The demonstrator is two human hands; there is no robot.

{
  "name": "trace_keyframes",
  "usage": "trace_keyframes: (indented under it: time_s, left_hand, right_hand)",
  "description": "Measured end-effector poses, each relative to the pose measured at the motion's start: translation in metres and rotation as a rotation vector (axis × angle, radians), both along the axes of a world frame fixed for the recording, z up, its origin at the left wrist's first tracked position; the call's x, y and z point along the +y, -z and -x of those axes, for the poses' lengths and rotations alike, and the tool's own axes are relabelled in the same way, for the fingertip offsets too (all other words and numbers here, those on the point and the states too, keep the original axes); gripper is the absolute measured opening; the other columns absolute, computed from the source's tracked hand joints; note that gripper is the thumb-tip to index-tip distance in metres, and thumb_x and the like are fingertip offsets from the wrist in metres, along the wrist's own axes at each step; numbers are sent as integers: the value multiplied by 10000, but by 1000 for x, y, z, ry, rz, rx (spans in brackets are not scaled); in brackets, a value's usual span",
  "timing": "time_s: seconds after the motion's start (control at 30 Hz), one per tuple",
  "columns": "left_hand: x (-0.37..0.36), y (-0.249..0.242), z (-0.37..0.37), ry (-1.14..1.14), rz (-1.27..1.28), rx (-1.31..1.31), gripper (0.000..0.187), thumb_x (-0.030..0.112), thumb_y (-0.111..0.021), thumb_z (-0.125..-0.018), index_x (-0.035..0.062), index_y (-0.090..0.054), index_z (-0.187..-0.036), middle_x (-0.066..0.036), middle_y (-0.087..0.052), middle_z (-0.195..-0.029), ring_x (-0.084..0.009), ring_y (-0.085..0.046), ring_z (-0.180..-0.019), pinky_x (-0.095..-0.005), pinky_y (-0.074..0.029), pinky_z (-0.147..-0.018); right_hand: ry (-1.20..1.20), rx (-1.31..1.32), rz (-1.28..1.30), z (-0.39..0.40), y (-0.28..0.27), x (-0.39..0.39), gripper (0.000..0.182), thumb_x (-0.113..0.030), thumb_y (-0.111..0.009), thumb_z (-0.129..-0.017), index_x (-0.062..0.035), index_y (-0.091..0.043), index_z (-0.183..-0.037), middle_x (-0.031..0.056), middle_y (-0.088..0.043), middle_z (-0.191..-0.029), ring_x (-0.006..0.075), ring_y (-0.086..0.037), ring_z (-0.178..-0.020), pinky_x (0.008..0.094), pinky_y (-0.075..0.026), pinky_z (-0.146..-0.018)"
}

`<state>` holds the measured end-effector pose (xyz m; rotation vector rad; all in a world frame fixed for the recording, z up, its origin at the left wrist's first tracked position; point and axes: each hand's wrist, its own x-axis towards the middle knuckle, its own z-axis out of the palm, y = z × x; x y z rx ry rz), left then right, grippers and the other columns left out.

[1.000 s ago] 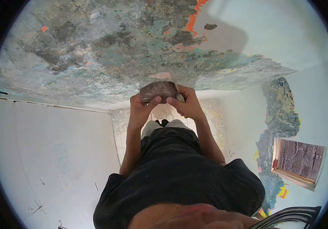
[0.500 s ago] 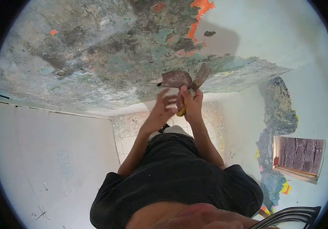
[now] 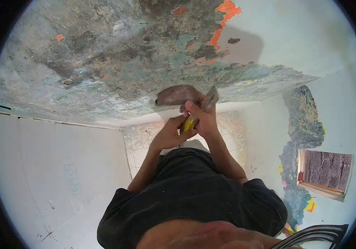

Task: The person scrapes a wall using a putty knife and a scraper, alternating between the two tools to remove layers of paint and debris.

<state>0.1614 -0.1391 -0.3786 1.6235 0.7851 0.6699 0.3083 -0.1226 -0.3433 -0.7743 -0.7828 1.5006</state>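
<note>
My right hand (image 3: 205, 120) is closed around two tools in front of the wall. One is a scraper with a yellow handle (image 3: 190, 123) and a dusty, blurred blade (image 3: 210, 98) that points up and right. The other is a wide brown blade-like piece (image 3: 178, 95) pointing left, with a dark spot at its tip; its lower end is hidden in the fingers. My left hand (image 3: 171, 133) is closed around the lower end of the yellow handle, its fingers and thumb on either side. Both hands are close together above the floor.
A wall with patchy, stripped paint (image 3: 116, 70) spans the top, with orange remnants (image 3: 227, 14). White panels (image 3: 74, 166) stand at left. At right, a wall has a small framed opening (image 3: 327, 170). Floor tiles (image 3: 140, 155) show below the hands.
My left hand has closed in on the yellow handle from apart. The brown piece and the scraper have moved left and down, with my right hand turning.
</note>
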Motion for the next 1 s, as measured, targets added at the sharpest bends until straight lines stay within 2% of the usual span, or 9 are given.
trace_keyframes:
  time_s: [0.1,0.23,0.27,0.37,0.57,0.6,0.7,0.77,1.0]
  left_hand:
    - [5,-11,-3,-13,154,107,239,194,-639,-917,-1,-590,-1048,-28,-617,-835,-77,-543,-703,-266,-459,-634]
    - [3,-18,-4,34,83,-67,181,172,-628,-899,3,-587,-949,-60,-571,-760,-100,-522,-688,-288,-429,-611]
    - [4,-16,-1,45,89,-83,162,164,-615,-903,11,-588,-950,-51,-564,-757,-96,-513,-683,-285,-428,-611]
    - [-1,-12,6,19,214,-101,139,154,-587,-915,30,-592,-977,-17,-539,-756,-83,-483,-669,-269,-417,-608]
    - [32,-17,26,-183,229,-33,339,245,-554,-970,58,-565,-1252,20,-509,-747,-35,-442,-597,-217,-384,-535]
    - [43,-16,32,-207,255,-31,375,245,-547,-976,57,-540,-1301,18,-513,-744,-33,-430,-571,-213,-376,-508]
    - [74,-41,23,-258,154,-90,459,232,-527,-990,46,-461,-1404,11,-537,-736,-31,-412,-523,-210,-368,-461]
    - [91,-63,12,-275,40,-24,461,236,-515,-997,44,-451,-1412,10,-560,-755,-32,-412,-515,-205,-371,-469]
    - [126,-79,-14,-283,-12,28,418,236,-539,-989,43,-518,-1359,28,-540,-725,-15,-382,-551,-201,-347,-490]
  right_hand:
    - [16,-73,-87,-1,-6,-1,241,-130,-738,-813,0,-606,-967,56,-636,-793,132,-611,-693,270,-490,-633]
    - [-54,253,-414,-23,-16,21,524,-418,-807,-755,14,-604,-971,107,-661,-924,243,-645,-866,379,-505,-723]
    - [-45,190,-508,-33,-15,26,696,-608,-670,-788,35,-610,-1047,136,-659,-988,305,-630,-915,452,-482,-791]
    - [117,312,-440,-46,-40,27,794,-656,-391,-912,71,-582,-1170,160,-622,-946,293,-578,-818,478,-408,-901]
    - [333,257,-456,-107,-17,34,665,-489,-251,-1011,70,-541,-1224,196,-655,-966,280,-562,-797,461,-409,-868]
    - [373,322,-278,-105,-19,29,623,-440,-230,-1025,66,-555,-1190,176,-649,-910,269,-557,-785,450,-415,-861]
    - [344,314,-157,-101,14,26,564,-409,-320,-1023,66,-623,-1041,180,-663,-860,299,-619,-810,419,-465,-770]
    - [337,296,-130,-91,32,20,480,-384,-424,-1009,49,-632,-1024,173,-670,-850,278,-628,-788,400,-478,-731]
    - [198,356,-15,-81,59,8,468,-367,-412,-1015,41,-636,-967,160,-669,-844,266,-633,-773,391,-491,-711]
